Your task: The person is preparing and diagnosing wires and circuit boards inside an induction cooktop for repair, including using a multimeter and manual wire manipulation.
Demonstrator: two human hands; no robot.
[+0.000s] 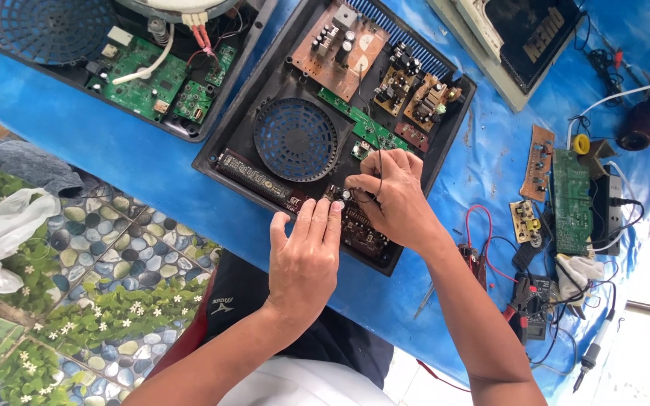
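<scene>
An opened black appliance housing [263,105] lies on a blue table, showing a round blue fan grille [296,139], brown and green circuit boards [340,45] and a long display board [253,174] along its near edge. My left hand [304,259] rests flat on the housing's near rim, fingertips touching the dark board there. My right hand [394,197] hovers over the same board, fingers pinched on thin black wires by a small component.
A second opened housing [156,79] with a green board sits at the far left. Loose circuit boards [572,199], a multimeter [532,304], red and black leads and a soldering iron [594,347] crowd the right side. Patterned floor lies to the left.
</scene>
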